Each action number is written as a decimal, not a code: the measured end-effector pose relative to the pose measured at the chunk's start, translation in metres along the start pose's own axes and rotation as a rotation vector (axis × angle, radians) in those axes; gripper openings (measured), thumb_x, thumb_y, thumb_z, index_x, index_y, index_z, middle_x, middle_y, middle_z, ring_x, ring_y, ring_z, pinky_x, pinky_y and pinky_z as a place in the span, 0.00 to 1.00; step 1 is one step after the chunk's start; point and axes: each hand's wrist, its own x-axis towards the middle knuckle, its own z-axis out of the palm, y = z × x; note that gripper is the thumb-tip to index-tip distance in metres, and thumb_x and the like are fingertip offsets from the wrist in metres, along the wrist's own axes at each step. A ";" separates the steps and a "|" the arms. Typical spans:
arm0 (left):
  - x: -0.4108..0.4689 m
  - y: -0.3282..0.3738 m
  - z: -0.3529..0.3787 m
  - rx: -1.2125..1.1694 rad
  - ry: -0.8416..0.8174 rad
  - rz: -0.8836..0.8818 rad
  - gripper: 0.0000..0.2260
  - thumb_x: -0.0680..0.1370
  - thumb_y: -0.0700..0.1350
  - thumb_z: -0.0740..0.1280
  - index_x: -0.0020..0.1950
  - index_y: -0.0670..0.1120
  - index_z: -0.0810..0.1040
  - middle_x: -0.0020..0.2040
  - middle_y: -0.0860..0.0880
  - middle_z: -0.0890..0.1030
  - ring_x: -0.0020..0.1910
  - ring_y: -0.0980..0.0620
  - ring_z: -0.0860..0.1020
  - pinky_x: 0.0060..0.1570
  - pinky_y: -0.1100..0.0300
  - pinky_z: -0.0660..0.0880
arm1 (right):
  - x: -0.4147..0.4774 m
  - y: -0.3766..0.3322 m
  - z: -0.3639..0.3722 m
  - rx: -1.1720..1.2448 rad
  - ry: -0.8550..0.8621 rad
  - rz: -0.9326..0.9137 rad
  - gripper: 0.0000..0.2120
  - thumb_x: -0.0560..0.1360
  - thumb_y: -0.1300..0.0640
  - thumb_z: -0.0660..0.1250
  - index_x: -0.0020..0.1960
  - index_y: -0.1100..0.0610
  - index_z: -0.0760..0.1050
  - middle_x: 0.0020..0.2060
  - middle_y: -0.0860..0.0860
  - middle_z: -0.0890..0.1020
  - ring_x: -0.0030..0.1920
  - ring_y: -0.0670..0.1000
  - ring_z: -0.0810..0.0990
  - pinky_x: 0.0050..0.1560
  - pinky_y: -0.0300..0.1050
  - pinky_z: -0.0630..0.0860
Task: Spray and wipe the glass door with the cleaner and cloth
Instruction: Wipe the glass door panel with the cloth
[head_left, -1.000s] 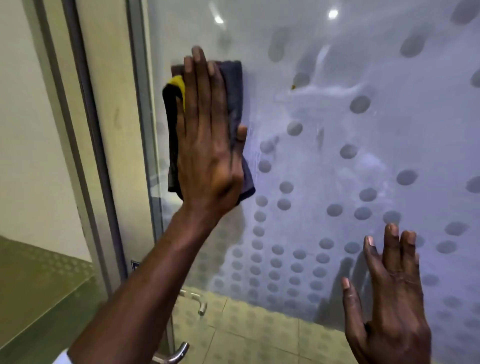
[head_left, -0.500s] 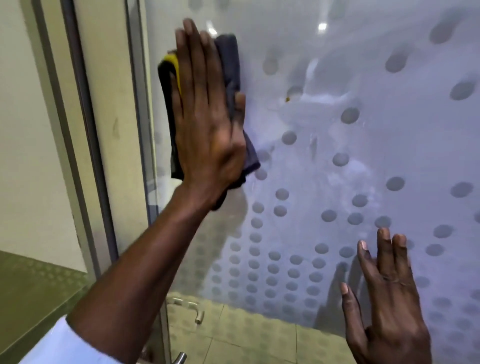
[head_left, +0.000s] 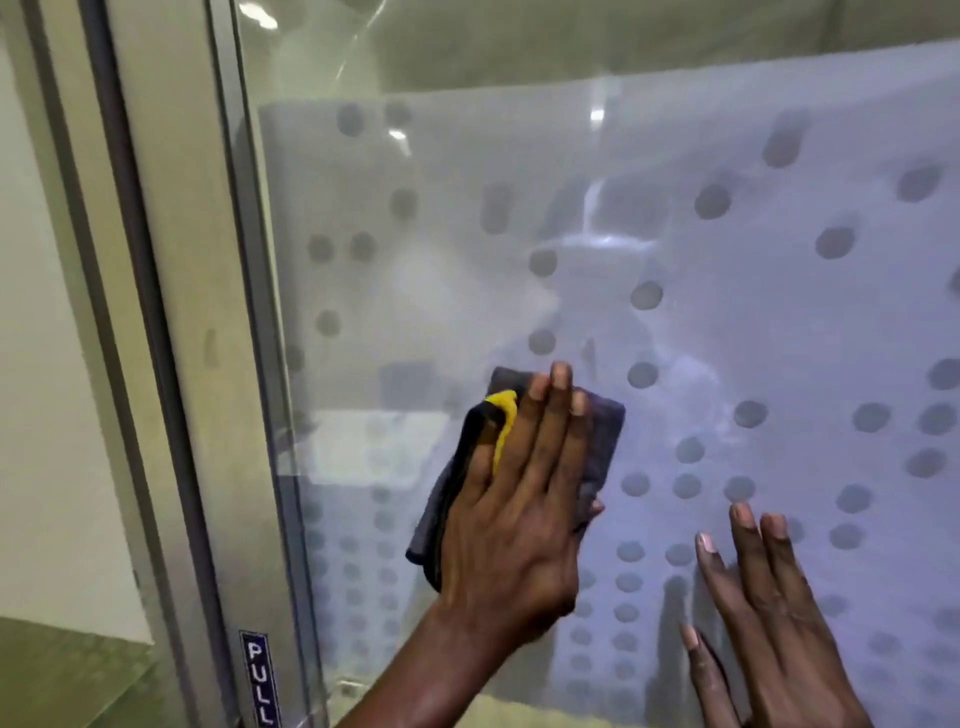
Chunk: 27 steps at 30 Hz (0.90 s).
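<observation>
The glass door (head_left: 727, 322) fills most of the view, covered by a frosted film with grey dots. My left hand (head_left: 519, 509) lies flat with straight fingers and presses a folded grey cloth (head_left: 602, 447) with a yellow edge against the glass, left of centre. My right hand (head_left: 769, 608) rests open and flat on the glass at the lower right, apart from the cloth. Wet streaks show on the glass above the cloth. No cleaner bottle is in view.
A metal door frame (head_left: 197, 364) runs down the left side, with a blue PULL label (head_left: 258, 675) near its bottom. A pale wall (head_left: 47, 364) lies further left.
My left hand has slid the cloth down and to the right across the glass from the upper left. My right hand has kept its place on the glass. The view has tilted upward.
</observation>
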 end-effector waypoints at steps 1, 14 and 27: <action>0.021 -0.007 -0.005 -0.017 0.047 -0.041 0.31 0.91 0.53 0.50 0.92 0.41 0.48 0.94 0.42 0.45 0.94 0.44 0.45 0.92 0.47 0.42 | 0.001 0.001 -0.001 0.005 0.006 -0.009 0.26 0.89 0.46 0.45 0.74 0.63 0.69 0.76 0.66 0.75 0.90 0.50 0.45 0.83 0.50 0.55; 0.091 0.006 -0.010 0.026 0.093 0.006 0.32 0.91 0.52 0.52 0.92 0.39 0.51 0.93 0.39 0.48 0.94 0.41 0.46 0.92 0.47 0.44 | 0.005 0.002 -0.002 0.009 0.023 -0.035 0.24 0.89 0.48 0.45 0.72 0.62 0.69 0.81 0.60 0.64 0.90 0.51 0.44 0.85 0.46 0.53; 0.075 -0.001 -0.010 -0.033 0.265 -0.316 0.29 0.92 0.49 0.52 0.90 0.36 0.54 0.92 0.34 0.53 0.93 0.36 0.50 0.90 0.32 0.54 | 0.007 0.007 -0.011 -0.019 0.033 -0.069 0.22 0.89 0.52 0.43 0.71 0.61 0.70 0.76 0.59 0.69 0.90 0.49 0.45 0.82 0.45 0.55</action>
